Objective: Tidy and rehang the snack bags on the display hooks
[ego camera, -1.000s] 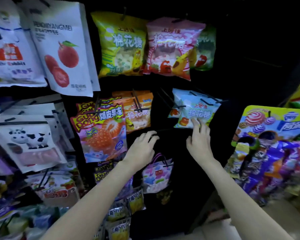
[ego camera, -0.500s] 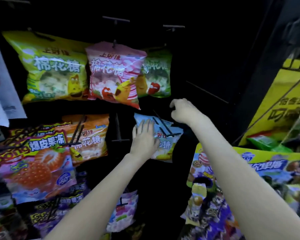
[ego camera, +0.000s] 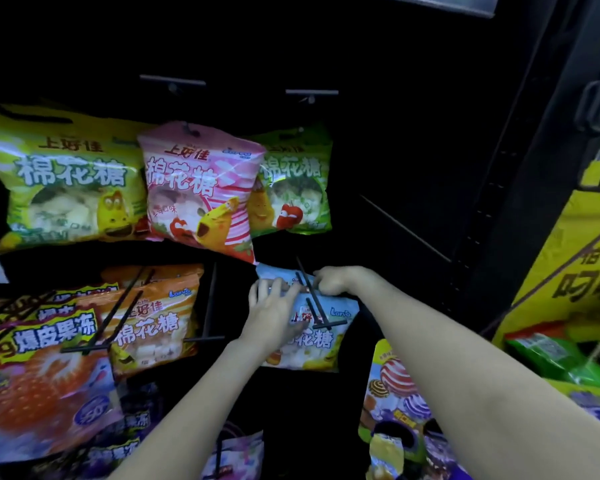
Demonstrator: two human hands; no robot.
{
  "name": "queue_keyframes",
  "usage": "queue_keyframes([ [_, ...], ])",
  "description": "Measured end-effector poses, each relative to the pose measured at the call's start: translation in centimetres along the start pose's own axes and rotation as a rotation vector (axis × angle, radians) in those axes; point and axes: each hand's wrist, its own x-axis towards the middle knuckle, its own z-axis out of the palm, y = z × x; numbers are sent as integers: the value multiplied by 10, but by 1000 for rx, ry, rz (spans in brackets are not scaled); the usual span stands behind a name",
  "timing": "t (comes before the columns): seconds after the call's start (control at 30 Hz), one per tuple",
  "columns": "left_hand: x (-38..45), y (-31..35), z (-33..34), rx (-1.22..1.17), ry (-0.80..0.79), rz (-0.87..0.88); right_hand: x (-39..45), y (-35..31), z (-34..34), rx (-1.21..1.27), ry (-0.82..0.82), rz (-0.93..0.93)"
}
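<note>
So the whole thing is a dark display rack (ego camera: 413, 150) with snack bags hanging off black hooks, and I'll use the blue marshmallow bag (ego camera: 321, 336) as the reference since that's where the action is. Biggest item around is the strawberry jelly bag (ego camera: 39, 386), way off to the left of the blue one and a bit lower. Up and left of the blue bag hangs a yellow-green marshmallow bag (ego camera: 66, 181), then a pink marshmallow bag (ego camera: 201, 192) almost straight above-left of it, overlapping a green marshmallow bag (ego camera: 298, 185) that sits directly above the blue one. Just left of the blue bag, across a narrow gap, is an orange marshmallow bag (ego camera: 153, 327). To its right and lower there's a lollipop display box (ego camera: 392, 386), and further right a yellow box (ego camera: 568, 271). The blue bag itself hangs on a black hook (ego camera: 312, 299) whose prong runs down across its front. The left hand (ego camera: 274, 317) lies against the bag's left half, fingers spread and fairly straight, pressing on it. The right hand (ego camera: 336, 280) is at the bag's top edge right beside the hook, fingers curled in, pinching the top of the bag as far as I can tell.
</note>
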Motion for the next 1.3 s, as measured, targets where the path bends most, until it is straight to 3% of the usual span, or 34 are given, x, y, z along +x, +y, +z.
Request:
queue_keyframes([
  [0.4, -13, 4, -9, -153, 42, 75, -38, -4, -5, 99, -16, 40],
  [0.57, -26, 11, -21, -344, 63, -43, -76, -4, -13, 194, 204, -3],
  [0.7, -67, 19, -41, -616, 106, 100, -115, -7, -20, 337, 402, -168],
  [0.83, -93, 5, -77, -640, 379, 185, -142, -35, -21, 543, 539, -397],
  [0.93, -87, -26, -112, -601, 609, 113, -142, -62, -20, 604, 574, -523],
  [1.0, -80, -47, -133, -555, 676, 39, -135, -77, -18, 625, 608, -550],
  [1.13, -60, -79, -162, -584, 572, -102, -115, -105, -17, 558, 852, -572],
  [1.3, -40, -103, -173, -744, 396, -117, -96, -127, -11, 637, 880, -548],
])
